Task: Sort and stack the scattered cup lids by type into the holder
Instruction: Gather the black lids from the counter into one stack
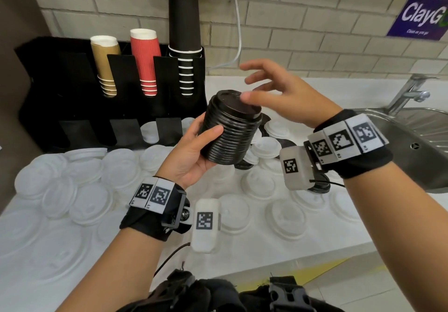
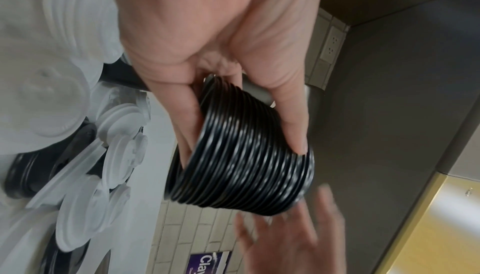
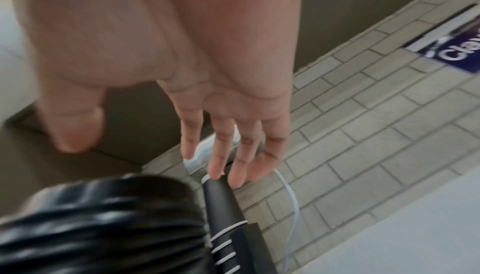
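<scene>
Head view: left hand (image 1: 191,156) grips black lid stack (image 1: 231,129); right hand (image 1: 274,91) spread, empty. White lids (image 1: 80,190) litter worktop (image 1: 254,251); holder (image 1: 48,98) mostly unfilled.

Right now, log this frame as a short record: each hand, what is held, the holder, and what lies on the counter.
left hand: grips the stack of black lids round its side, tilted, above the counter
right hand: fingers spread, holding nothing, thumb at the stack's top lid
holder: black, with tan, red and black cup stacks in its upper slots; white lids in some lower slots
counter: many white lids scattered, a few loose black lids
sink: right of the counter
</scene>
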